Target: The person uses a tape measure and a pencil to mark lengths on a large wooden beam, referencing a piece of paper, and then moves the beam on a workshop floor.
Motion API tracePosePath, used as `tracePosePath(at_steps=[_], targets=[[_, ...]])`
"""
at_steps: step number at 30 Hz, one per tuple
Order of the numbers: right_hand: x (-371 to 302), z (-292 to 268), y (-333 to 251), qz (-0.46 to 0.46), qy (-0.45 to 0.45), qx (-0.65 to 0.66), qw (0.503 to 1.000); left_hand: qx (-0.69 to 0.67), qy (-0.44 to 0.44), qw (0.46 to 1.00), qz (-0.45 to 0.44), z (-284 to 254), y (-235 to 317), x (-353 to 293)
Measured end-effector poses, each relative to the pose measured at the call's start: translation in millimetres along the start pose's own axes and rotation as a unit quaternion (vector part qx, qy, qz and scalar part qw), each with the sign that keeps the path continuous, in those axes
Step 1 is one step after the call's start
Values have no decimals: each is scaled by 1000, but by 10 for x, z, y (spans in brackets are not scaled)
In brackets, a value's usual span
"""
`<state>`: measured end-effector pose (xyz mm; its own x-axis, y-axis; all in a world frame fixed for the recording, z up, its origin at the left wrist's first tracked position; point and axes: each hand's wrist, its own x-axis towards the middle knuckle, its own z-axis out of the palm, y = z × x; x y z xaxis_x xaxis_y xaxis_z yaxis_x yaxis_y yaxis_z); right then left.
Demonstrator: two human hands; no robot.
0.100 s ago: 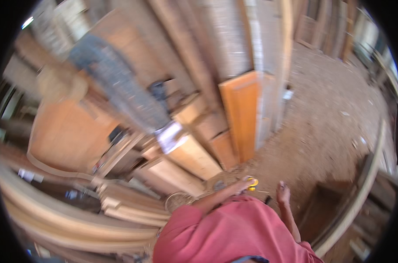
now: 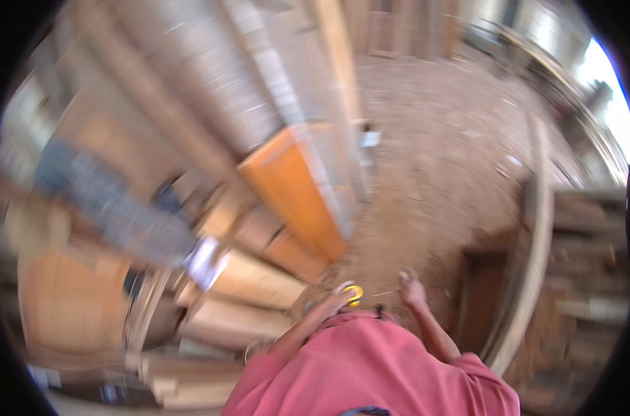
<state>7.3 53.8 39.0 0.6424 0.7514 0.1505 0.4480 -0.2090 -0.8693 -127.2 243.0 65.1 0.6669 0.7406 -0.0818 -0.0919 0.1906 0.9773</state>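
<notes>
My left hand [image 2: 338, 299], low in the middle of the head view, is closed on a small yellow tape measure [image 2: 354, 295]. Its rounded yellow edge shows past my fingers; blur hides its detail. Off to the right, apart from it, my right hand [image 2: 412, 288] hangs over the dirt floor [image 2: 433, 187]. Its fingers look loosely bent and slightly apart, with nothing visible in them. Both forearms come out from a pink-red shirt.
Leaning boards and an orange wooden panel [image 2: 298, 201] stand to my left, beside cut planks [image 2: 256, 277]. On the right, a long curved-looking beam [image 2: 537, 243] borders a dark wooden box shape [image 2: 483, 291], with stacked timber [image 2: 585, 277] beyond. Dirt floor stretches ahead.
The view has swung right, so panels and planks slide left in the picture and more stacked timber shows on the right. The yellow tape measure stays in my left hand.
</notes>
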Motion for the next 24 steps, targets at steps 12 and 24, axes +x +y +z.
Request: tracePosePath(at_steps=[12, 24], targets=[[-3242, -2111, 39, 48, -149, 18, 988, -233, -430, 703, -516, 2109, -1788, -3083], [-3914, -3214, 249, 370, -18, 17, 929, 143, -519, 691, -482, 3854, -1020, -2931]])
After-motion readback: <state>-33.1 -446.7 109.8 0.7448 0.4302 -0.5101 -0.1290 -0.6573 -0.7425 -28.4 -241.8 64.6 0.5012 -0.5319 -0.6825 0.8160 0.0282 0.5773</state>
